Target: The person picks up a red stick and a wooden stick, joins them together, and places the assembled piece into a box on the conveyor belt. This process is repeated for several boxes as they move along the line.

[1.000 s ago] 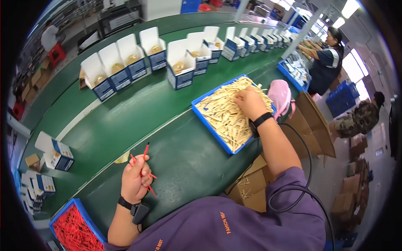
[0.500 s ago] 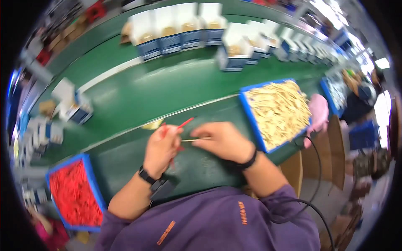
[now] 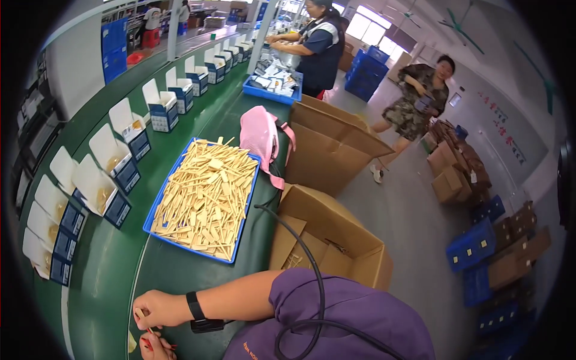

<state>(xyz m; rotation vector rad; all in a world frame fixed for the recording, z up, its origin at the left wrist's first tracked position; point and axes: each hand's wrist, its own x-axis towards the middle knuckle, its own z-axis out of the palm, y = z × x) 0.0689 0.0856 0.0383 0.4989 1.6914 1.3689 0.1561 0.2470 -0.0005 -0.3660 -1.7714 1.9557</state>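
Note:
Both my hands are close together at the lower left, over the dark green table [image 3: 198, 270]. My right hand [image 3: 159, 309], with a black band on its wrist, is closed on a small flat wooden stick [image 3: 140, 314] whose pale end shows at the fingers. Just below it, my left hand [image 3: 155, 348] is closed on thin red pieces [image 3: 147, 344]; the lower edge cuts this hand off. Farther up the table lies a blue tray [image 3: 148, 225] heaped with pale wooden paddle-ended sticks [image 3: 204, 198].
Open blue-and-white boxes [image 3: 123, 174] line the green conveyor [image 3: 99, 288] on the left. Past the tray lies a pink bag [image 3: 259, 132]. Cardboard boxes [image 3: 336, 138] and a black cable [image 3: 309, 255] are at right. One person [image 3: 318, 45] works behind a tray of packets [image 3: 273, 84]; another [image 3: 420, 99] stands in the aisle.
The view has swung far to the right, so my hands now appear at the lower left. The red-filled tray has left the picture. My hands are closer together, still holding their pieces.

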